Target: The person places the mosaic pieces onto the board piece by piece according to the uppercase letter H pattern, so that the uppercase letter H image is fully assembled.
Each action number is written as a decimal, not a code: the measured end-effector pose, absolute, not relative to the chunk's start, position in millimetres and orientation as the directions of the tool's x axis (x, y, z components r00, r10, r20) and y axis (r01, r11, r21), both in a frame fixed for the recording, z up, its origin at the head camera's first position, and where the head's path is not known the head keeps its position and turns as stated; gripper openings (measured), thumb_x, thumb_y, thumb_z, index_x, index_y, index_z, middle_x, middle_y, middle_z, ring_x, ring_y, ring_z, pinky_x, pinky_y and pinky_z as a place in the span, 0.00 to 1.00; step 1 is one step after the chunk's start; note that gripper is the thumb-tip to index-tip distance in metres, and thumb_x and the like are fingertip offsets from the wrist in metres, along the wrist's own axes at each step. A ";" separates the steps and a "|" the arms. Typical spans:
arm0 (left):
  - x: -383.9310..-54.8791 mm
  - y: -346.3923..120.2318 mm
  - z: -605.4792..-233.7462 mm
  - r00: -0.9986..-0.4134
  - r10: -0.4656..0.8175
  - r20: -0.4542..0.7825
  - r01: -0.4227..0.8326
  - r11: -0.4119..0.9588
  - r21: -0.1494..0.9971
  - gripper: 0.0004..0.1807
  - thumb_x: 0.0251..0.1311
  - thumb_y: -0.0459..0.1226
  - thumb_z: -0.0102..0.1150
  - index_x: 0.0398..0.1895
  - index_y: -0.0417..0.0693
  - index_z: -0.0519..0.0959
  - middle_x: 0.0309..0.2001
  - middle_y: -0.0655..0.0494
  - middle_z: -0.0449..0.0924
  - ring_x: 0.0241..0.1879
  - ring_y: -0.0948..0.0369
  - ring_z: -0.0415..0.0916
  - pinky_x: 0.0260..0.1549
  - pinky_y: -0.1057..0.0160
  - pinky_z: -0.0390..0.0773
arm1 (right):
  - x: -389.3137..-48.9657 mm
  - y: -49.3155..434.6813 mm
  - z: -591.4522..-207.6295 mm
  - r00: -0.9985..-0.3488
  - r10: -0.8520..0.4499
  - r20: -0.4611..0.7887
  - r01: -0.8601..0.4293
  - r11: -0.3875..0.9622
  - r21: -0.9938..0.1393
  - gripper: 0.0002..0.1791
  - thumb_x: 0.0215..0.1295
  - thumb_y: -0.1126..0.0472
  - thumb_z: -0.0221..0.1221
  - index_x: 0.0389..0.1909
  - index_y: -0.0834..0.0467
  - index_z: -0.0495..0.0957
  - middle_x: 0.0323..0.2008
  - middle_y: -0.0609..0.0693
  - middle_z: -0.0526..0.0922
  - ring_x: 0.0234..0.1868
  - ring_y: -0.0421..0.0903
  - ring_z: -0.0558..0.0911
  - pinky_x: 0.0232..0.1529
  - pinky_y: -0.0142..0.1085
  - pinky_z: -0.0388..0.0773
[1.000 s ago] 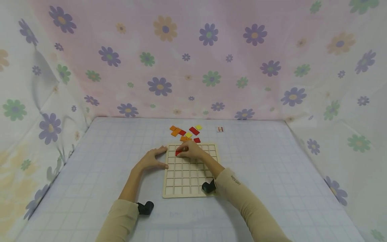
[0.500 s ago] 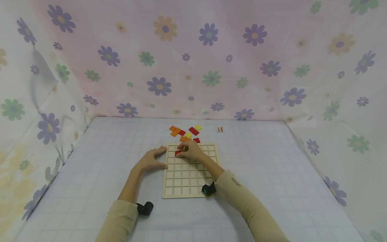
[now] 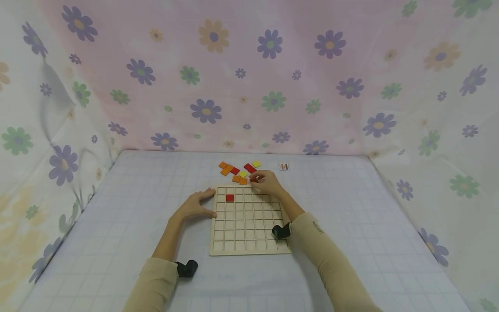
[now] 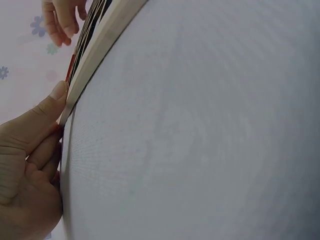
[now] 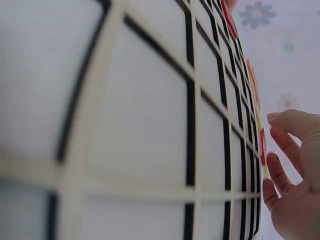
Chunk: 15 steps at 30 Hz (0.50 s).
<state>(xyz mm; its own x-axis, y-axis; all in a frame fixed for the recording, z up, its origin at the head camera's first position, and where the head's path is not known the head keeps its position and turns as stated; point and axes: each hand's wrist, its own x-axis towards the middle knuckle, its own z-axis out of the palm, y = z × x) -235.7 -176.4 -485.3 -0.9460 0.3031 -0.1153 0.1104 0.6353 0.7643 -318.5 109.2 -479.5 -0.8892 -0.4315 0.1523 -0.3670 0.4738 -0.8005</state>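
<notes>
A wooden grid board (image 3: pixel 249 252) lies on the table, with one red square tile (image 3: pixel 230 198) set in a cell near its upper left corner. My left hand (image 3: pixel 192 206) rests against the board's left edge, thumb and fingers spread apart; the left wrist view shows the thumb (image 4: pixel 59 91) touching the rim. Over the far edge of the board is my right hand (image 3: pixel 267 182), holding nothing. Its fingertips are close to another red tile (image 5: pixel 263 146), which the hand mostly covers in the head view. Thumb and fingers stand apart in the right wrist view.
Beyond the board lie loose orange tiles (image 3: pixel 226 172), yellow tiles (image 3: pixel 256 164) and red tiles (image 3: pixel 250 167). A small printed card (image 3: pixel 283 166) is to their right. Floral cloth (image 3: pixel 241 86) rises behind the table and along both sides.
My right hand has let go of the red tile, which stays in its cell, and has moved right and away to the loose tiles. My left hand has kept its place.
</notes>
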 end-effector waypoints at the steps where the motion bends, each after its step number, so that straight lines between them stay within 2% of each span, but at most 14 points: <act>1: -235.7 -176.6 -485.3 -0.946 0.304 -0.114 0.112 0.635 0.764 0.49 0.40 0.44 0.75 0.68 0.42 0.63 0.70 0.42 0.55 0.70 0.36 0.44 0.67 0.39 0.46 | -320.3 111.4 -480.1 -0.895 -0.427 0.131 -0.349 0.488 -0.800 0.11 0.59 0.67 0.62 0.43 0.65 0.81 0.44 0.59 0.81 0.44 0.54 0.77 0.47 0.45 0.78; 4: -235.7 -177.0 -485.2 -0.945 0.307 -0.112 0.115 0.632 0.766 0.49 0.40 0.44 0.75 0.68 0.42 0.63 0.70 0.42 0.55 0.70 0.37 0.44 0.67 0.39 0.46 | -324.9 114.6 -482.5 -0.902 -0.421 0.097 -0.325 0.513 -0.794 0.12 0.59 0.65 0.61 0.44 0.64 0.81 0.47 0.59 0.80 0.46 0.54 0.77 0.49 0.45 0.77; 11: -235.7 -177.2 -485.7 -0.944 0.317 -0.097 0.128 0.619 0.775 0.48 0.39 0.43 0.75 0.67 0.42 0.64 0.70 0.42 0.56 0.70 0.37 0.44 0.67 0.40 0.46 | -331.0 110.1 -487.3 -0.903 -0.393 0.174 -0.377 0.528 -0.761 0.14 0.56 0.64 0.65 0.41 0.67 0.81 0.40 0.61 0.81 0.40 0.54 0.77 0.43 0.43 0.77; 15: -235.6 -177.4 -485.9 -0.942 0.325 -0.086 0.140 0.614 0.777 0.48 0.40 0.43 0.75 0.67 0.40 0.64 0.69 0.41 0.56 0.70 0.38 0.45 0.68 0.41 0.46 | -332.8 107.3 -488.2 -0.933 -0.331 0.143 -0.315 0.554 -0.771 0.15 0.54 0.62 0.67 0.41 0.66 0.81 0.40 0.59 0.82 0.40 0.52 0.79 0.43 0.42 0.78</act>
<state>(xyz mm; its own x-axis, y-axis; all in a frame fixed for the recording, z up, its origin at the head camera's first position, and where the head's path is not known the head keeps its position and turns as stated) -235.6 -177.4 -485.9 -0.9418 0.3249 -0.0862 0.1405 0.6135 0.7771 -332.8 107.3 -488.2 -0.9328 -0.3307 0.1432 -0.3147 0.5537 -0.7710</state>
